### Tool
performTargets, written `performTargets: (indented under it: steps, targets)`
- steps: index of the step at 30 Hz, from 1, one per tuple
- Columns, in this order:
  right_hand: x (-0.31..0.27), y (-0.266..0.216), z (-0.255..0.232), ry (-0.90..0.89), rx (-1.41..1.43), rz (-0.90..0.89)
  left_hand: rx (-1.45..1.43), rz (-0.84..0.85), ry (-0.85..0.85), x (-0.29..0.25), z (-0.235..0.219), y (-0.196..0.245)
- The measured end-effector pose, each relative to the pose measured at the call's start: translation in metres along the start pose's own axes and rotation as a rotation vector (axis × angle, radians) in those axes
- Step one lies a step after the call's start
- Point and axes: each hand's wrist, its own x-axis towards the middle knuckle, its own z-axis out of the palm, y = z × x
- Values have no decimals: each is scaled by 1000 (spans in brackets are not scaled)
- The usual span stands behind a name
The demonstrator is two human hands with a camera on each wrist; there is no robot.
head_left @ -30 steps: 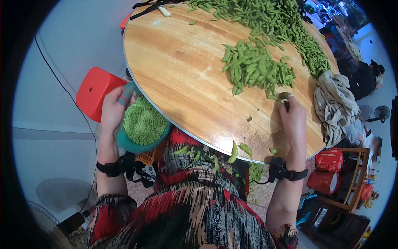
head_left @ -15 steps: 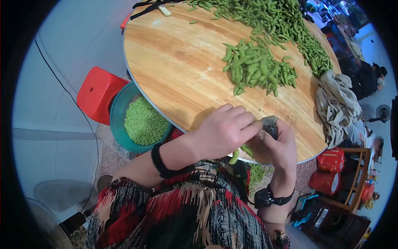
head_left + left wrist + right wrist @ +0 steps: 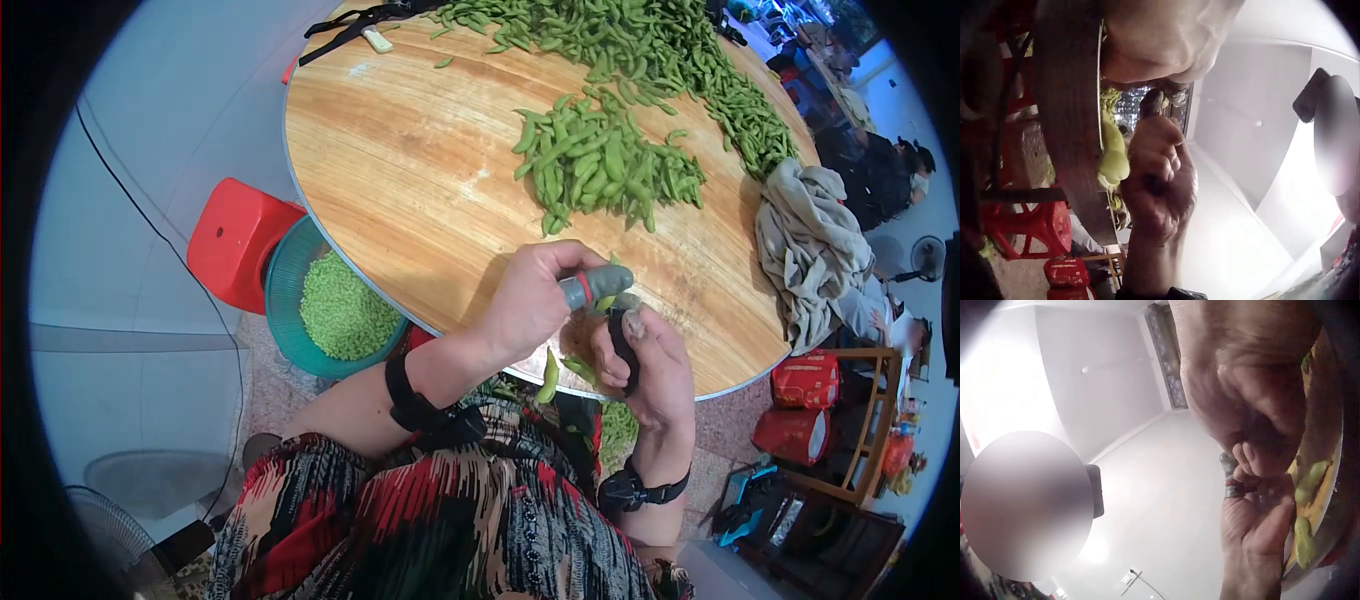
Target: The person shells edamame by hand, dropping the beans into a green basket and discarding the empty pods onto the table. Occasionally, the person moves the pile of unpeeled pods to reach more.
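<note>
My left hand [image 3: 530,305] and right hand [image 3: 660,370] meet over the near edge of the round wooden table [image 3: 400,150]. A green soybean pod [image 3: 605,303] shows between them, pinched by the left fingers, one of which wears a grey-green cover with a red band. The right hand's curled fingers and thumb grip its other end; a dark wrap covers one of these fingers. In the right wrist view the left hand [image 3: 1254,534] faces the right hand [image 3: 1260,394], and the pod is hidden there. Two pods, one a plump pod [image 3: 547,376], lie at the table's rim.
A small heap of pods [image 3: 600,170] lies ahead, with a larger heap [image 3: 640,40] behind it. A green basin [image 3: 285,290] of shelled beans [image 3: 345,310] stands at the left below the table, beside a red stool [image 3: 235,245]. A crumpled cloth [image 3: 800,240] lies at the right edge.
My left hand has come from above the basin across to the right hand. The right hand has drawn back from the small heap towards the table's edge, and both now hold a pod.
</note>
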Motion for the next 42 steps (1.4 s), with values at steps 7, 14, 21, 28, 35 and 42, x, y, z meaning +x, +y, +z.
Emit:
performTargets:
  steps: [7, 14, 21, 28, 35, 42]
  targets:
    - [4, 1, 6, 97, -59, -38, 70, -21, -91, -2, -2, -2]
    - [7, 2, 5, 133, -161, -34, -380, -202, -251, 4, -6, -4]
    - [19, 8, -9, 336, -401, -201, 208, 54, -67, -4, 4, 7]
    - [12, -8, -1, 253, -454, -100, 123, -100, -134, -2, -3, 2]
    - [12, -17, -19, 301, -548, -288, 195, -83, -186, -10, 2, 11]
    - [19, -5, -13, 151, -255, -163, 639, 43, -319, -14, 4, 25]
